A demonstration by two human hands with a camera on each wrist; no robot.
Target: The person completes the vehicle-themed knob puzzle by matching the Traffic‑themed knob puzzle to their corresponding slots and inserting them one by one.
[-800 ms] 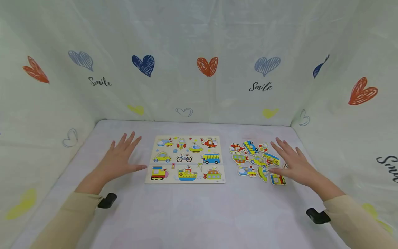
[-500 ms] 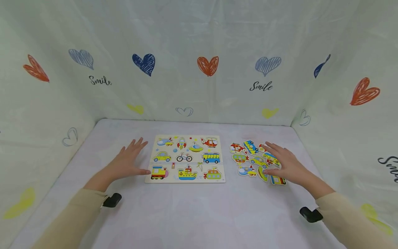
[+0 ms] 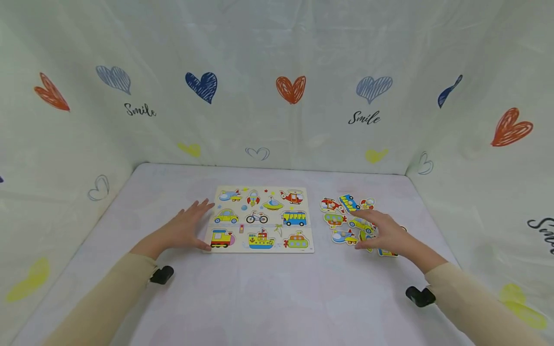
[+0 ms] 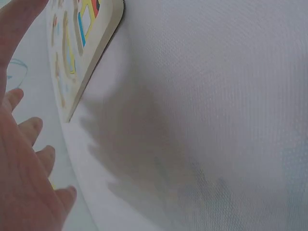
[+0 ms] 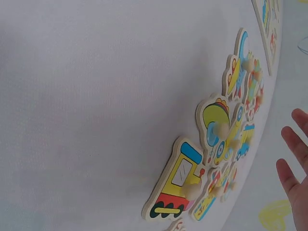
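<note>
A wooden puzzle board (image 3: 279,246) printed with vehicles lies flat on the table. Just left of it hovers my left hand (image 3: 183,229), fingers loosely spread and thumb tip at the board's near left corner; its shadow falls on the cloth in the left wrist view. To the board's right is a cluster of knobbed puzzle pieces, among them a helicopter (image 3: 331,205), a bus (image 3: 348,203), a plane (image 3: 344,237), a train (image 5: 175,178) and a flying saucer (image 5: 214,118). My right hand (image 3: 385,233) is over the cluster, thumb and fingers apart, gripping nothing, and covers part of it.
A pale cloth covers the table (image 3: 268,298). Light curtains (image 3: 242,43) with hearts and "Smile" lettering enclose it at the back and both sides. Each wrist wears a small black camera, such as the left one (image 3: 162,275).
My left hand has moved right to the board's edge. The right hand has come left and lower over the pieces, its fingers closer together. Board and pieces stay in place.
</note>
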